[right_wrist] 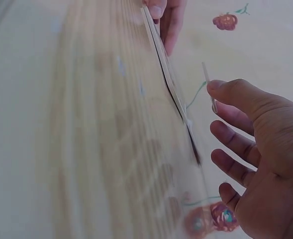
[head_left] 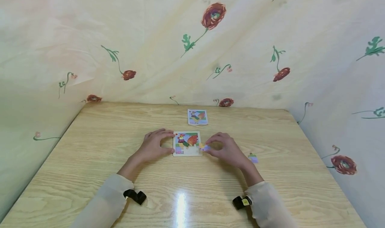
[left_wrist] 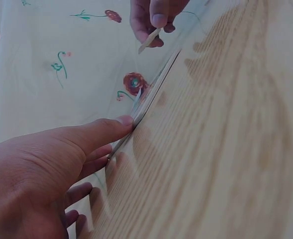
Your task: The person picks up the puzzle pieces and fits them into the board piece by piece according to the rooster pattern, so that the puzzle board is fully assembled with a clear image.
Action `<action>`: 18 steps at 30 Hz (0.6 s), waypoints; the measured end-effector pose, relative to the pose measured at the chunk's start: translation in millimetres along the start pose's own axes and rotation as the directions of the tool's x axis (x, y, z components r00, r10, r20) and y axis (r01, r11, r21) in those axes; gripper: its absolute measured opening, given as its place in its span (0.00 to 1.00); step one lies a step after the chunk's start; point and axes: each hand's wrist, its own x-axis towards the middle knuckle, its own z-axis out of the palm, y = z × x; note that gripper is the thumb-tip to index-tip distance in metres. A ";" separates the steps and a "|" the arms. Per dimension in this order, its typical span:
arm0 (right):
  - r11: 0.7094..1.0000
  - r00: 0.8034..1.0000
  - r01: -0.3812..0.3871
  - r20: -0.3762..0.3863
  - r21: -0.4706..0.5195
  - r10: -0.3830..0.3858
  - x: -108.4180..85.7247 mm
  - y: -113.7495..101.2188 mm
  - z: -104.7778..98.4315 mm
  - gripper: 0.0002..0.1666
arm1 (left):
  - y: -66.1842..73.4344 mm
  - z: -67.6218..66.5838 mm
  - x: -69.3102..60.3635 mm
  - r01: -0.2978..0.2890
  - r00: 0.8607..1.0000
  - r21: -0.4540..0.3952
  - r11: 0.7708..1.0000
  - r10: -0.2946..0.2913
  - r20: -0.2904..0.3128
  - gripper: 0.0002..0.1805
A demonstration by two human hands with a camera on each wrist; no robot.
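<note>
A square puzzle board (head_left: 186, 133) with a rooster picture lies flat, a pale gap in its lower right part. My left hand (head_left: 157, 144) holds its left side, thumb near the lower corner and index finger near the upper one. The left wrist view shows the thumb of the left hand (left_wrist: 61, 154) against the board's edge (left_wrist: 151, 102). Between thumb and index finger, my right hand (head_left: 225, 150) pinches a small puzzle piece (head_left: 204, 148) just over the board's right edge. In the right wrist view the puzzle piece (right_wrist: 209, 89) stands tilted, raised off the board (right_wrist: 168, 82).
Another puzzle piece (head_left: 253, 158), green and purple, lies on the wooden table (head_left: 120, 124) by the right wrist. Behind the board is a square picture card (head_left: 197, 117) with a similar rooster. A flowered cloth (head_left: 156, 47) hangs around the table's back and sides.
</note>
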 end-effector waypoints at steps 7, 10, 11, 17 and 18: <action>1.000 1.000 -0.012 0.027 0.001 0.012 13.2 -8.0 12.3 0.11 | -1.3 -0.7 0.2 -0.003 1.000 0.005 1.000 0.003 -0.004 0.35; 1.000 0.999 -0.025 0.038 0.006 0.024 18.8 -11.4 17.7 0.12 | -1.5 -0.7 0.0 -0.003 1.000 0.003 1.000 0.003 -0.005 0.35; 1.000 0.999 -0.028 0.043 0.005 0.028 20.7 -13.1 19.4 0.12 | -1.7 -0.5 0.0 -0.001 1.000 0.002 1.000 0.001 -0.004 0.35; 0.999 0.995 -0.054 0.081 -0.008 0.054 31.8 -21.0 30.0 0.12 | -1.0 -0.5 0.4 -0.003 1.000 0.009 1.000 0.003 -0.004 0.34; 0.998 0.994 -0.058 0.089 -0.010 0.058 33.4 -22.0 31.5 0.12 | -0.9 -0.4 0.8 -0.003 1.000 0.012 1.000 0.003 -0.006 0.34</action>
